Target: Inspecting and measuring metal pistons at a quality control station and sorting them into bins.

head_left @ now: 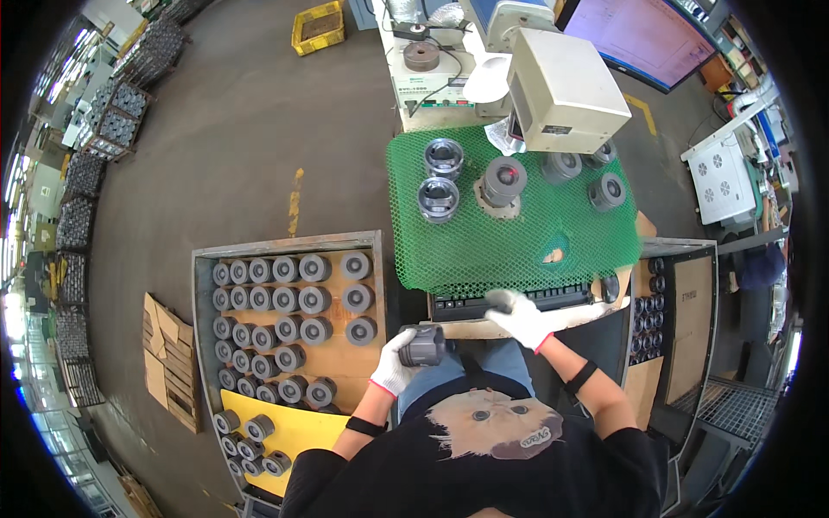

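My left hand (394, 366), in a white glove, is closed around a dark grey piston (423, 345) above my lap. My right hand (523, 323), gloved too, hovers by the front edge of the desk, near the black keyboard (484, 304). Its fingers reach out to the left and look grey at the tips; I make out nothing held in them. On the green mesh mat (518, 255), a grey piston (503, 180) with a red light spot stands on a pale round base under a white box-shaped machine head (566, 91). Two shiny pistons (439, 199) stand to its left.
Left of me, an open crate (377, 285) holds rows of grey pistons and a yellow sheet (324, 427). More grey pistons (607, 192) stand at the mat's right. A mouse (610, 288) lies right of the keyboard. Another crate (713, 319) with pistons stands at right, a monitor (643, 39) behind.
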